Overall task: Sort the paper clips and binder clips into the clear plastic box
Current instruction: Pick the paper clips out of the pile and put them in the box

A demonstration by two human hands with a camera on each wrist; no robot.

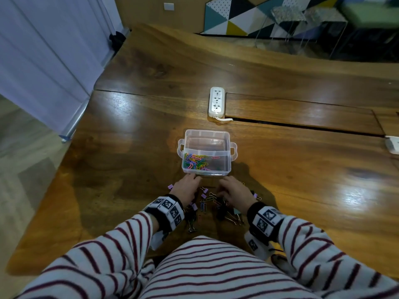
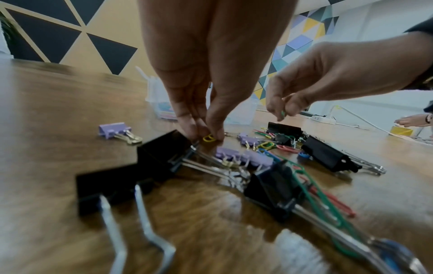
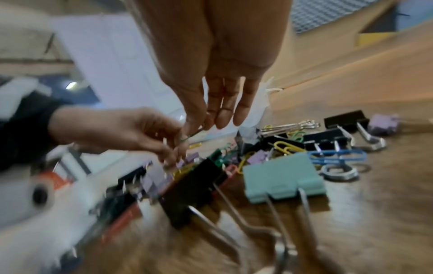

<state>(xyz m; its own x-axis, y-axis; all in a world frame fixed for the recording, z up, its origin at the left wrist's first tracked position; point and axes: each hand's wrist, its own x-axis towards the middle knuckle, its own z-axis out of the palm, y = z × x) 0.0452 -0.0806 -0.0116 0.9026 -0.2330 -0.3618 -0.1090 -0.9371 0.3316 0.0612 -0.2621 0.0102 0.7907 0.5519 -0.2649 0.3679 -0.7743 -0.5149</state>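
The clear plastic box (image 1: pixel 218 134) stands on the wooden table; several coloured paper clips (image 1: pixel 195 161) lie in its front left compartment. Just in front of it lies a loose pile of black (image 2: pixel 325 155), purple (image 2: pixel 114 128) and teal (image 3: pixel 283 178) binder clips mixed with paper clips. My left hand (image 1: pixel 187 186) reaches down into the pile, its fingertips (image 2: pixel 218 133) pinching a yellow paper clip (image 2: pixel 209 138) at table level. My right hand (image 1: pixel 233 192) hovers above the pile, with a green paper clip (image 3: pixel 191 134) pinched between thumb and forefinger.
A white power strip (image 1: pixel 216 102) lies behind the box beside a long slot in the table (image 1: pixel 302 126). A white object (image 1: pixel 393 144) sits at the right edge. The table's left edge (image 1: pixel 71 147) drops to the floor by a curtain.
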